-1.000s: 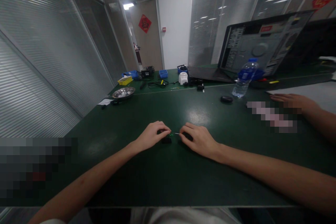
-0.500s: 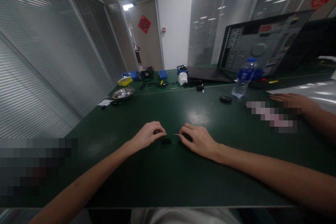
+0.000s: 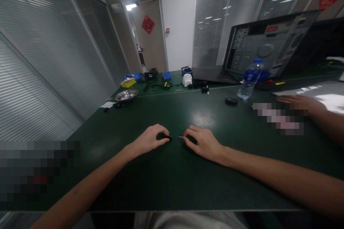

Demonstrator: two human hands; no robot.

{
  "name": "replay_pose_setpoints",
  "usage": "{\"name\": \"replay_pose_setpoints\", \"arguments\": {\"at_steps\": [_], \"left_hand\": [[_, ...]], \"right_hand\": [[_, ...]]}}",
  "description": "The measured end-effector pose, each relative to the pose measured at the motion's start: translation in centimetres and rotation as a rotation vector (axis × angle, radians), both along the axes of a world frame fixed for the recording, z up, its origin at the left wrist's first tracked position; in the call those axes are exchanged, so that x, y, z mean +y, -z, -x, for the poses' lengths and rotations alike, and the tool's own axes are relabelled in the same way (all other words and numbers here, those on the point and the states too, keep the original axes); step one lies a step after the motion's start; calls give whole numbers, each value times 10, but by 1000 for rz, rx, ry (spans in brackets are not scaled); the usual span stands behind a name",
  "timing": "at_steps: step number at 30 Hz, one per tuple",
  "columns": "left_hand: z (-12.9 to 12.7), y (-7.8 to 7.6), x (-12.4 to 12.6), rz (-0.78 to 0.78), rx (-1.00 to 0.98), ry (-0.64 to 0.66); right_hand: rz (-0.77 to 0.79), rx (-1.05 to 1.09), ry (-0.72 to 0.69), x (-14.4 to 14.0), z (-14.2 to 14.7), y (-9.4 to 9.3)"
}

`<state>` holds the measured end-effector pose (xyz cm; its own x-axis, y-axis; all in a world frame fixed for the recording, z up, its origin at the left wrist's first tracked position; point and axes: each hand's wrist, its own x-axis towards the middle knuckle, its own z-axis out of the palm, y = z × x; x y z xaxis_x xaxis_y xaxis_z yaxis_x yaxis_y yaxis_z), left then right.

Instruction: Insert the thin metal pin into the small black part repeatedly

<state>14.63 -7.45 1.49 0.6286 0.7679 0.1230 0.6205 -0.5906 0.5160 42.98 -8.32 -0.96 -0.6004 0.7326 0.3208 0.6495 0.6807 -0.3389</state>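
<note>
Pinching a small black part (image 3: 167, 137), the left hand (image 3: 150, 138) needed steadiness; just beside it, the right hand (image 3: 203, 142) gripped a thin-tipped tool (image 3: 185, 137), best kept level.

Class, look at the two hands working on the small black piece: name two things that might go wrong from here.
1. The small black part, pinched only at the left hand fingertips, might slip onto the dark green table and be hard to spot.
2. The thin metal tool in the right hand might skid off and prick a finger.
</note>
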Motion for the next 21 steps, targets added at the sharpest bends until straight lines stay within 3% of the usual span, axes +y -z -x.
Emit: {"name": "replay_pose_setpoints", "arguments": {"at_steps": [6, 10, 16, 21], "left_hand": [[16, 6, 13, -13, 51, -9], [48, 11, 39, -75, 15, -94], [143, 26, 87, -248, 74, -414], [228, 43, 105, -367, 149, -652]], "right_hand": [[9, -6, -5, 1, 0, 1], [8, -9, -8, 0, -1, 0], [2, -11, -7, 1, -1, 1], [6, -12, -12, 2, -1, 2]]}}
